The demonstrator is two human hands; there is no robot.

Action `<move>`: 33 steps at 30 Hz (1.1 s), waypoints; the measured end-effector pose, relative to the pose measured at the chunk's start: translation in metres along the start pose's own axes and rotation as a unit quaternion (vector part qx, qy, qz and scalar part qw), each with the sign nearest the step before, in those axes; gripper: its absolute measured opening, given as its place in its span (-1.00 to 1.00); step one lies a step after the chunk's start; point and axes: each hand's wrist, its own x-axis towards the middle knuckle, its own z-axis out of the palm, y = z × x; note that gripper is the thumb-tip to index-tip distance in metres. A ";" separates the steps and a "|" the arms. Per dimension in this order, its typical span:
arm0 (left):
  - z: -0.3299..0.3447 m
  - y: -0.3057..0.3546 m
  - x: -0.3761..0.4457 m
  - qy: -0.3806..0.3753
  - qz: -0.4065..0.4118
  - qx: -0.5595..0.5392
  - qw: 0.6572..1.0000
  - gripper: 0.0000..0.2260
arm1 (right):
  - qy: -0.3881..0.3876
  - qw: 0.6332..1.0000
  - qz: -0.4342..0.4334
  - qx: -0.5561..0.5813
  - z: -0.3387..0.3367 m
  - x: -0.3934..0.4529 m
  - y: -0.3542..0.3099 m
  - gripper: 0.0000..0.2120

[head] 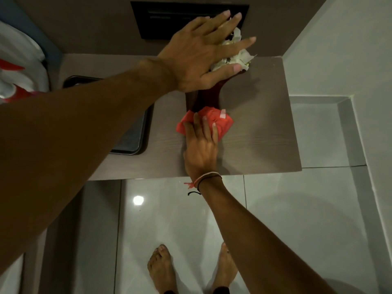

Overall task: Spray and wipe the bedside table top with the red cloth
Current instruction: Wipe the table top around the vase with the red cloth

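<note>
item: red cloth (209,122), bunched at worktop (261,132) centre, our right hand (201,149) pressing it flat, grip spread apart on top. left hand (203,54) at 12 o'clock, fingers splayed over white flowers (239,58) in a dark red vase (209,96), which blocks the path. we judge: wipe round its base in overlapping passes. black tray (135,134) at 9 o'clock. no spray bottle seen.

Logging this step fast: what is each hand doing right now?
Left hand: open, fingers spread over the white flowers of the dark vase.
Right hand: flat, pressing the red cloth on the table top.
</note>
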 end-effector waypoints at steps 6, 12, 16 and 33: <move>0.000 0.002 -0.002 0.009 -0.010 -0.002 1.000 -0.34 | 0.174 0.935 0.171 0.257 -0.032 -0.023 0.004 -0.58; 0.002 0.000 0.001 0.014 -0.004 0.003 1.000 -0.35 | 0.295 0.916 0.242 0.125 -0.055 0.019 0.040 -0.54; 0.001 -0.009 0.006 0.006 -0.006 0.004 1.000 -0.36 | 0.117 0.973 0.201 0.013 -0.036 0.021 0.043 -0.36; 0.002 -0.026 0.013 0.030 0.016 0.015 0.999 -0.37 | 0.074 0.995 -0.044 0.051 0.026 -0.005 -0.038 -0.64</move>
